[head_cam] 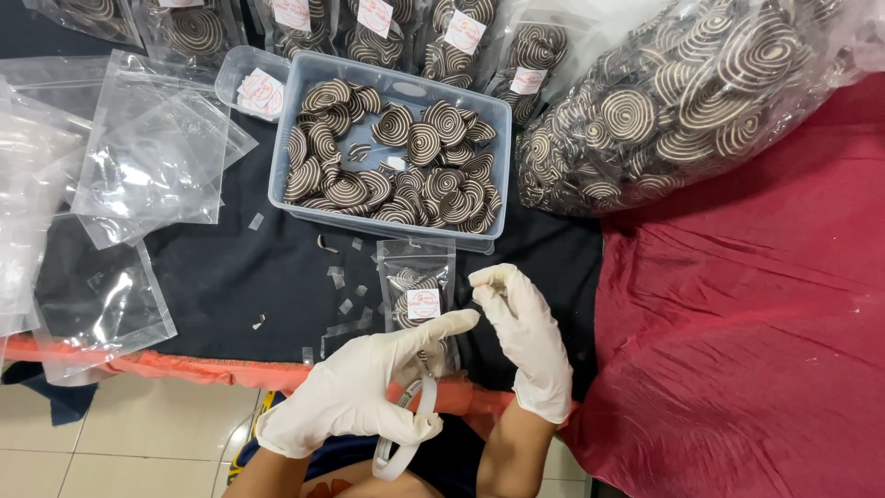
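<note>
— Two gloved hands, what are they doing?
— The left hand point(364, 387) grips a tape roll point(406, 433), fingertip on the filled pouch point(419, 290) lying before the cookie tub point(392, 152); the right hand point(530, 337) pinches narrow, perhaps tape, I cannot tell.

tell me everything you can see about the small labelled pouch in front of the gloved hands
The small pouch is a clear plastic bag lying flat on the black cloth, just below the blue tub. It holds a few brown-and-cream spiral biscuits and carries a round white sticker with red print on its front. Its top edge looks flat and closed. The left hand, in a white glove, reaches its fingertip over the pouch's lower right part; the right hand hovers beside it.
</note>
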